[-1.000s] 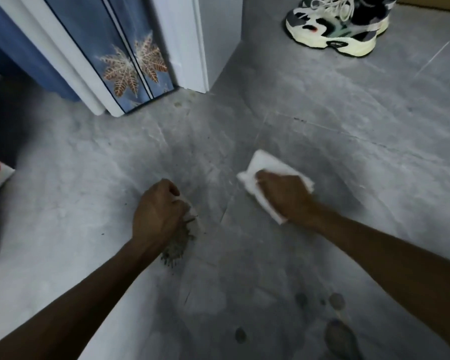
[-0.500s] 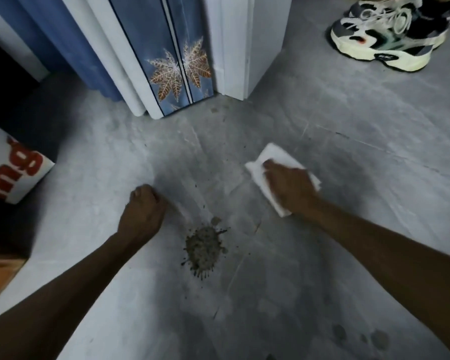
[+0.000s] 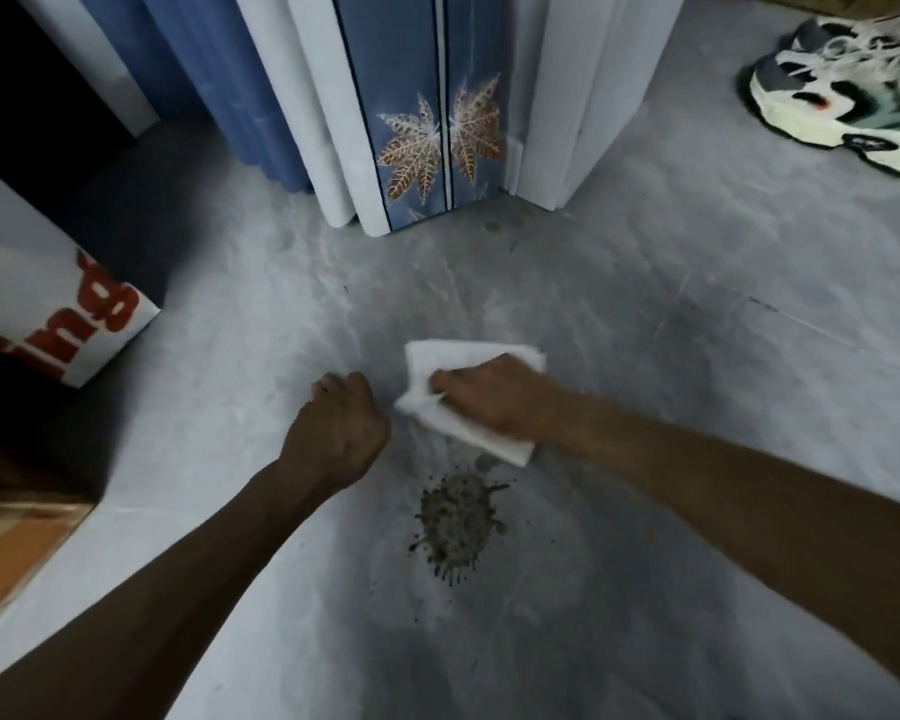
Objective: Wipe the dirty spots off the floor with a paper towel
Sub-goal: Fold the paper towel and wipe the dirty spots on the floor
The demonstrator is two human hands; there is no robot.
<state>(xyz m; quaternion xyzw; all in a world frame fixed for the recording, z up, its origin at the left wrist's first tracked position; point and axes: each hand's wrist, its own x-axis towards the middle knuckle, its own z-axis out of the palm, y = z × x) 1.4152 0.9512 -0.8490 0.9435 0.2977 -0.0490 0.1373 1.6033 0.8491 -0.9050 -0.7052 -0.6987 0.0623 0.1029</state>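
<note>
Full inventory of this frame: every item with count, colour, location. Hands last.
paper towel: 1, white, on the floor under the right hand, just beyond the dirty spot
dirty spot: 1, brown-grey splatter, floor centre, uncovered
floor: 1, grey, marbled
folding door: 1, blue with brown leaf prints, top centre
door frame: 1, white, right of the folding door
sneaker: at least 1, white, grey and black, top right
box: 1, white with red letters, left edge
cardboard box: 1, brown, lower left
left hand: fist, left of the paper towel, nothing visible in it
right hand: grips the paper towel
</note>
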